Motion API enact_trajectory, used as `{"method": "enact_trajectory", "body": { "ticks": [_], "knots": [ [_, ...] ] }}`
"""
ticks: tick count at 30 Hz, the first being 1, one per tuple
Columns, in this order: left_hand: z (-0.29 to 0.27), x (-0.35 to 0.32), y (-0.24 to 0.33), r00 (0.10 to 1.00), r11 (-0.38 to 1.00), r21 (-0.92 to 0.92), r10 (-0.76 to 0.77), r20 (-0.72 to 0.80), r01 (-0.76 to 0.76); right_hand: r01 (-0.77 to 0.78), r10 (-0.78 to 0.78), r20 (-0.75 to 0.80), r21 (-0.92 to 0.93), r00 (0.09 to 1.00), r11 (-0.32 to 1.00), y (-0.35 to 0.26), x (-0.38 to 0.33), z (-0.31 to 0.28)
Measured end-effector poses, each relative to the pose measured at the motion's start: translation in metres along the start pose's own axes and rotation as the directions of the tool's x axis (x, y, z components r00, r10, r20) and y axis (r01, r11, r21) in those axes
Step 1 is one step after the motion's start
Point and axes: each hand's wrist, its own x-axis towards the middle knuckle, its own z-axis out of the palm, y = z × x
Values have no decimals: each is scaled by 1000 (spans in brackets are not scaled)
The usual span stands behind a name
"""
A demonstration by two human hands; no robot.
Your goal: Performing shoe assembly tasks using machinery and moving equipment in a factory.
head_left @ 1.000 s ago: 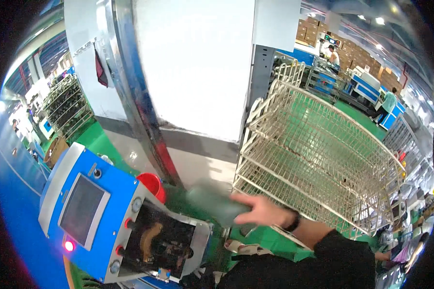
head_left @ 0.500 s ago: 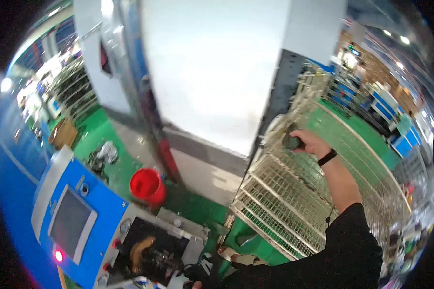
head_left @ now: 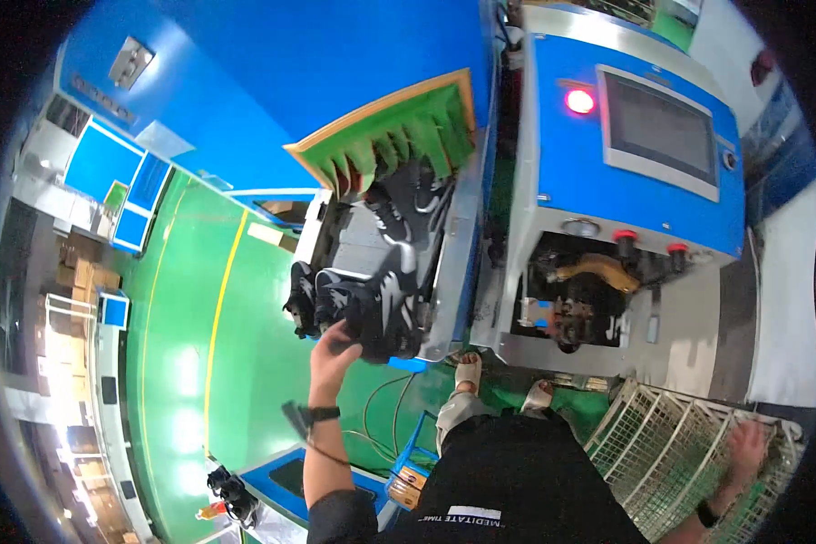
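My left hand (head_left: pixel 333 359) is closed at the near edge of a black shoe (head_left: pixel 387 317) with pale markings, thumb and fingers pinching its dark edge. This shoe lies at the near end of a conveyor (head_left: pixel 363 231) beside other black shoes (head_left: pixel 301 297). Farther back, another black-and-white shoe (head_left: pixel 388 218) rests on the conveyor near the green curtain strips (head_left: pixel 399 150) of a blue machine. Over at the lower right, my right hand (head_left: pixel 745 449) is above the white wire rack (head_left: pixel 662 444), slightly blurred, fingers extended and nothing visible in it.
Right of the conveyor stands a blue machine (head_left: pixel 562 172) with a screen (head_left: pixel 659 133), a lit red lamp (head_left: pixel 579 102) and red buttons. A blue stool-like frame (head_left: pixel 412 471) and cables are near my feet. More black shoes (head_left: pixel 233 499) sit at lower left.
My view has swung left from the wire rack to the conveyor. My right hand no longer shows the dark object it held at the rack. My left hand now grips a shoe.
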Motion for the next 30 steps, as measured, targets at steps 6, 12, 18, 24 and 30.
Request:
{"method": "enact_trajectory", "body": {
  "ticks": [6, 12, 18, 24, 30],
  "knots": [
    [-30, 61, -105, 937, 947, 168, -225, -269, 275, 245, 27, 266, -919, 964, 309, 89, 10, 333],
    [-23, 61, -102, 990, 413, 900, 86, 115, -141, 117, 281, 212, -940, 936, 321, 159, -30, 375],
    [17, 55, -61, 472, -6, 492, 270, 839, -871, 123, 318, 201, -961, 927, 247, 201, -55, 361],
    [65, 124, -66, 235, -112, 264, 219, 947, -958, 160, 310, 256, -939, 916, 304, 226, -66, 356],
    [82, 100, -14, 375, 175, 334, 326, 868, -926, 176, 348, 365, -864, 863, 472, 233, -43, 366]
  ]
}}
